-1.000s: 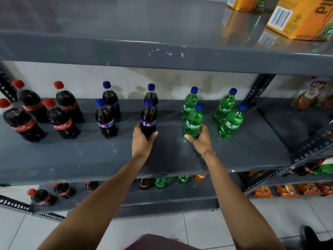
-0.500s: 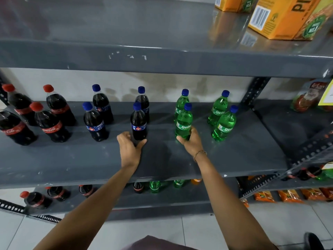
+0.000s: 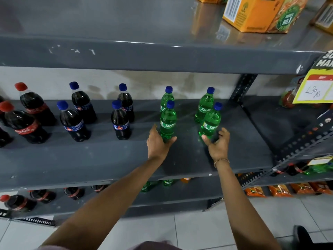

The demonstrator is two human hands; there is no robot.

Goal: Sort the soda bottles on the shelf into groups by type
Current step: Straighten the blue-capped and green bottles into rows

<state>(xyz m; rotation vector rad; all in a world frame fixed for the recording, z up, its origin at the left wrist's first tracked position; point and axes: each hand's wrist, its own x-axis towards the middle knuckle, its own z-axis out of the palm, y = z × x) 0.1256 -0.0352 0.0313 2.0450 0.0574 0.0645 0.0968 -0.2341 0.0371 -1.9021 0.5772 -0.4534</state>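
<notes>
From the head camera, the grey metal shelf (image 3: 108,159) carries three clusters of upright soda bottles: red-capped Coca-Cola bottles (image 3: 25,121) at the left, four blue-capped dark cola bottles (image 3: 119,121) in the middle, and four green Sprite bottles at the right, each cluster standing apart from its neighbour. The left hand (image 3: 158,143) wraps its thumb and fingers around the base of the front-left Sprite bottle (image 3: 168,121), a low grip that probably lets the bottle slide upright along the shelf without tipping. The right hand (image 3: 217,143) is spread, thumb and fingers parted just beside the base of the front-right Sprite bottle (image 3: 210,121); whether it touches the plastic cannot be told, and it clasps nothing firmly. Both front Sprite bottles stand directly before their rear partners, so the hands seem to be squaring the green group into tidy pairs. By the look of the shelf, the sorting by type is nearly complete.
</notes>
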